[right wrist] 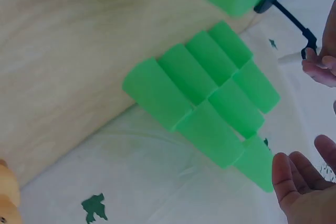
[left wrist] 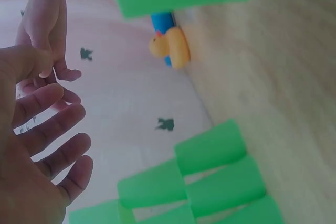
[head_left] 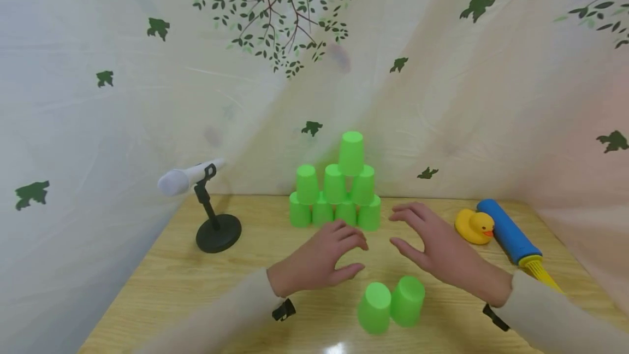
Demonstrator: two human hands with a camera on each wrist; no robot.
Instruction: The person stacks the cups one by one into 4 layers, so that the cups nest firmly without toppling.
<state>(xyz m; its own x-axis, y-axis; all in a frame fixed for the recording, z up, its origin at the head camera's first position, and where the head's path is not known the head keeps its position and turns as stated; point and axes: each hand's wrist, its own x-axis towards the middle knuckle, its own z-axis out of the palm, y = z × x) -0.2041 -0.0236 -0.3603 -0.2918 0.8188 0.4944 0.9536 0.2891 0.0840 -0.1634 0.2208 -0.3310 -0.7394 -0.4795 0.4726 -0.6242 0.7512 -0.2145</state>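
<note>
Upside-down green plastic cups form a stacked pyramid (head_left: pixel 335 184) at the back of the table: several in the bottom row, three in the middle, and a single top cup (head_left: pixel 351 153) over the right side. Two more green cups, a left one (head_left: pixel 375 307) and a right one (head_left: pixel 408 300), stand mouth-down side by side near the front. My left hand (head_left: pixel 324 255) hovers before the pyramid, fingers loosely bent, holding nothing. To the right, my right hand (head_left: pixel 439 247) is raised with fingers spread and its palm facing left. Both palms also appear bare in the wrist views.
On the left stands a white microphone (head_left: pixel 184 178) on a black desk stand (head_left: pixel 218 234). A yellow rubber duck (head_left: pixel 474 226) and a blue tube with a yellow end (head_left: pixel 508 231) lie at the right. A leaf-printed cloth (head_left: pixel 245 108) hangs behind the wooden table (head_left: pixel 167 294).
</note>
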